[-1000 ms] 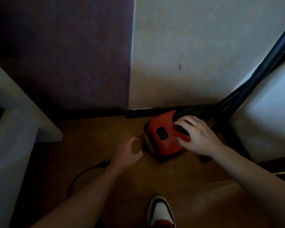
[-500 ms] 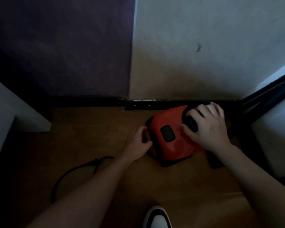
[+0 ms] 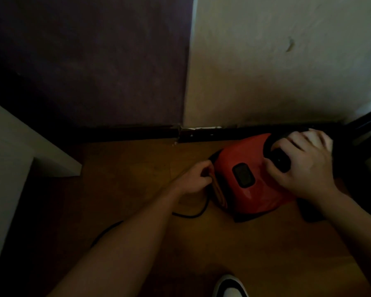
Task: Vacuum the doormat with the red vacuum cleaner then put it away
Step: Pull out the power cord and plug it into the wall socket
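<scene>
The right hand (image 3: 304,168) is gripping the top handle (image 3: 281,162), likely the best hold on the rigid, probably weighty red vacuum cleaner (image 3: 251,189) sitting at the foot of the wall (image 3: 266,82), while the left hand (image 3: 193,181) is curling at its rear, grasp unclear.

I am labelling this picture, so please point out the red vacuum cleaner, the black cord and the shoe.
red vacuum cleaner (image 3: 240,153): head view, red top shell.
black cord (image 3: 191,216): head view, loop on the floor.
shoe (image 3: 231,293): head view, white toe.

R hand (image 3: 304,170) grips handle (image 3: 281,163) of red vacuum (image 3: 244,189) on floor (image 3: 266,254); L hand (image 3: 193,179) curled at its side by cord (image 3: 189,215).
</scene>
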